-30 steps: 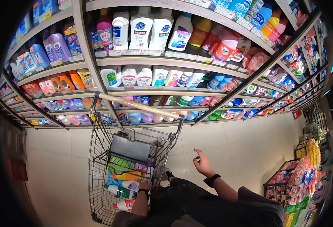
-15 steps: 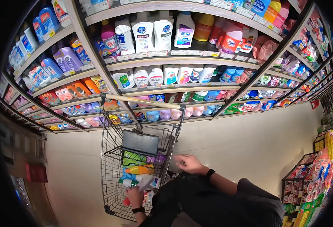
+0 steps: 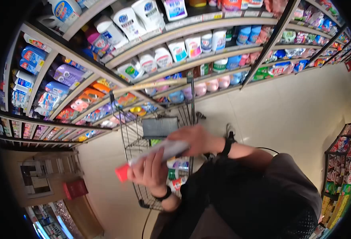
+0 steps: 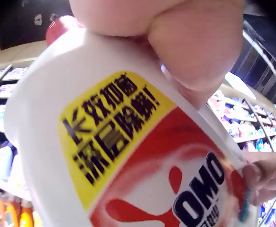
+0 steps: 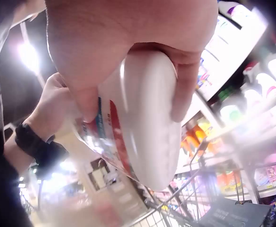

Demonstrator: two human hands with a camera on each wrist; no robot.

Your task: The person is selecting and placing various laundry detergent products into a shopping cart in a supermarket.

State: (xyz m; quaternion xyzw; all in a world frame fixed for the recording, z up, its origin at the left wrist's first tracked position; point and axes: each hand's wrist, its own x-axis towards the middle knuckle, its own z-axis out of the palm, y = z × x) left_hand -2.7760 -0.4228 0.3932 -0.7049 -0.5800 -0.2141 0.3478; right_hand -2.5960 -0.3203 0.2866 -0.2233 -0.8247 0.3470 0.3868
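Observation:
A white bottle (image 3: 159, 152) with a red cap (image 3: 122, 172) is held tilted above the cart in the head view. My left hand (image 3: 149, 171) grips it at the cap end, and my right hand (image 3: 197, 140) holds its other end. Close up in the left wrist view, the bottle (image 4: 43, 109) shows a yellow and red OMO label, with fingers (image 4: 194, 42) over its neck. In the right wrist view the right hand's fingers (image 5: 185, 90) wrap the white bottle's base (image 5: 152, 118) from both sides.
The wire shopping cart (image 3: 154, 83) stands just below the hands, with a grey flap (image 3: 160, 127) and several bottles inside. Shelves (image 3: 207, 59) of detergent curve across the front and left. Stacked packs (image 3: 343, 167) stand at the right, and a red box (image 3: 75, 189) at the left.
The left hand has lifted the bottle out of the cart, up and toward the middle. My right hand has moved in and taken hold of its other end. The view has turned.

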